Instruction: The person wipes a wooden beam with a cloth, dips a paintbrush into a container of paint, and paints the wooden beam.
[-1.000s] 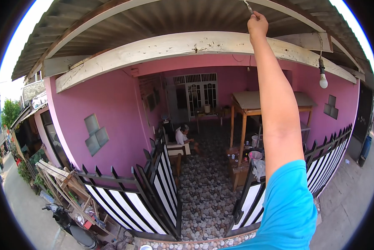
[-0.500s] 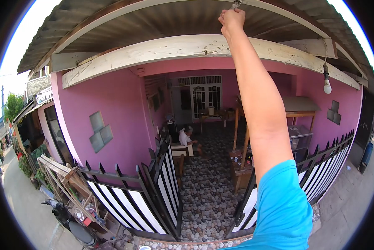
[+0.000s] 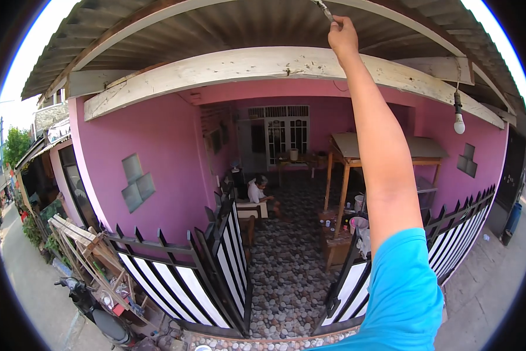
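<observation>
My right hand is raised high at the top of the view, closed on the handle of a thin brush-like tool. The tool points up and left to the white roof-edge beam, and its tip is cut off or too small to make out. Below the hand runs a thick white wooden beam with dark marks. Corrugated roofing lies behind the hand. My left hand does not show.
A light bulb hangs at the right. Black-and-white gates stand below. Inside, a person sits near a wooden table. A motorbike and a wooden frame are at the lower left.
Over the last second my right hand moved left, then slightly back right and lower, still holding the tool. The tool now tilts up and left. The camera view shifted slightly.
</observation>
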Action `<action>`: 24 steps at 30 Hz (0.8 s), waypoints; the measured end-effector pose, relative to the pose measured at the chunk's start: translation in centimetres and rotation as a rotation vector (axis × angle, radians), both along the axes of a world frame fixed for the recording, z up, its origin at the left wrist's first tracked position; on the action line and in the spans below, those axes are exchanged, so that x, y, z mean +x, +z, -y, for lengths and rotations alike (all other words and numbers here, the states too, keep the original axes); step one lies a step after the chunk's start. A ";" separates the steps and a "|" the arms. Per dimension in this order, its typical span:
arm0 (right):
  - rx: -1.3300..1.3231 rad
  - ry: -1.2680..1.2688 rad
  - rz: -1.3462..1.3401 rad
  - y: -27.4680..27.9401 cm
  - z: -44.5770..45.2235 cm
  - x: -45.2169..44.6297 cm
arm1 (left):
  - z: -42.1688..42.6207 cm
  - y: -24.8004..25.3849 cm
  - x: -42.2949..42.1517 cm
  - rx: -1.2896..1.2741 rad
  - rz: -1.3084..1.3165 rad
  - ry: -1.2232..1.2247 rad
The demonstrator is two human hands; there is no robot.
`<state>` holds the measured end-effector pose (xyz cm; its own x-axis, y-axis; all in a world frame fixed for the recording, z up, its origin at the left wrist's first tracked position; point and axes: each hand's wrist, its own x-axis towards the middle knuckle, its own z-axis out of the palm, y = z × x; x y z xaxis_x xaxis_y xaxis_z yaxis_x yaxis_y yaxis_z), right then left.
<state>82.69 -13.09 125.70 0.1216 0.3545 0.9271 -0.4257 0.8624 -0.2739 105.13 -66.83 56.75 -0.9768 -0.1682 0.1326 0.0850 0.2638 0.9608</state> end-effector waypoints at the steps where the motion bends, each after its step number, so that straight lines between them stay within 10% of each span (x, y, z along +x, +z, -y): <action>1: -0.030 0.005 -0.028 0.3 -2.2 0.4 | -0.2 0.2 -0.1 -0.012 -0.028 -0.018; 9: -0.555 0.647 -0.404 1.4 -7.3 1.8 | -0.3 -0.1 -3.1 0.064 -0.089 -0.074; 15: -0.046 1.038 -0.024 -0.3 0.2 -0.4 | -0.6 0.9 -1.2 0.167 -0.088 0.018; 24: -0.036 1.332 0.777 -30.8 21.6 2.3 | 1.0 2.9 -0.1 0.073 -0.107 0.131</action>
